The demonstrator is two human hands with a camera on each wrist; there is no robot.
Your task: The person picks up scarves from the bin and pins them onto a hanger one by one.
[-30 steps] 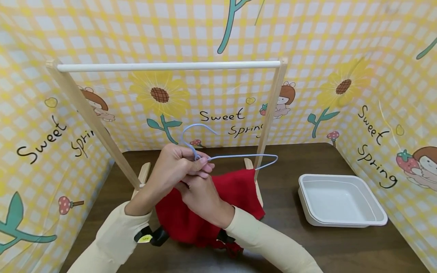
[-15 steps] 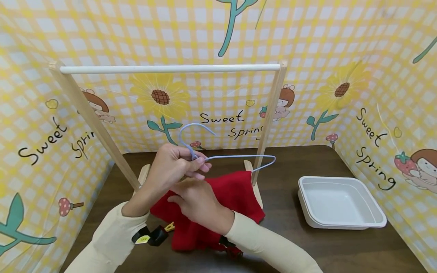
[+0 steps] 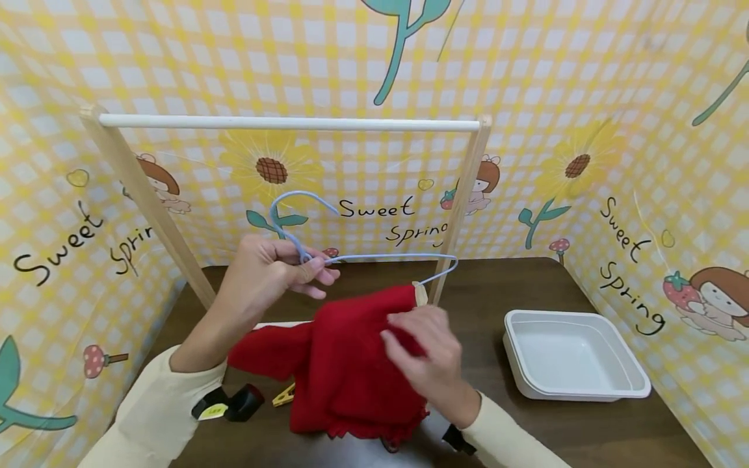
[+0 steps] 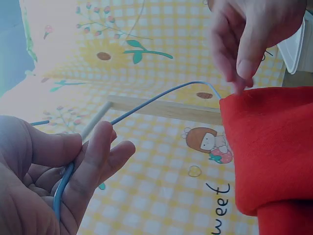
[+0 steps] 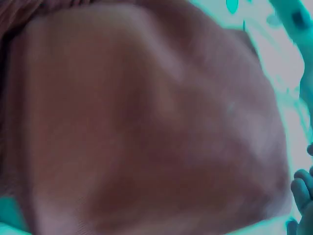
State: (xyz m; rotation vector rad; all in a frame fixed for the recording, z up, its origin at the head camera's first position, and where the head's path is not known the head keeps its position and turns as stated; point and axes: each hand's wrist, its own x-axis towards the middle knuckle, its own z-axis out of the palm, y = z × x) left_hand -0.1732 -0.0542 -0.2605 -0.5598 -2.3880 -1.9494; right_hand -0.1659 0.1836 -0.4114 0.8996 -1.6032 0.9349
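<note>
In the head view my left hand (image 3: 263, 276) pinches a light blue wire hanger (image 3: 392, 256) at the base of its hook, which points up. A red cloth (image 3: 345, 364) with a ragged, fringe-like hem hangs from the hanger's lower part, one piece sticking out to the left. The hanger's bare right corner loops out beyond the cloth. Over the right side of the cloth is my right hand (image 3: 433, 354), thumb and fingers loosely bent and apart. In the left wrist view its fingertips are right at the cloth's top edge. The cloth (image 5: 146, 122) fills most of the right wrist view.
A wooden rack with a white rail (image 3: 292, 122) stands behind my hands. At the right of the dark table (image 3: 486, 292) sits a white plastic bin (image 3: 576, 354). A yellow clip (image 3: 284, 394) lies left of the cloth. Checked fabric (image 3: 363, 58) surrounds the table.
My right hand has moved right, away from the left hand, exposing more of the cloth. The left hand, hanger and cloth have shifted left, and the yellow clip has come into view.
</note>
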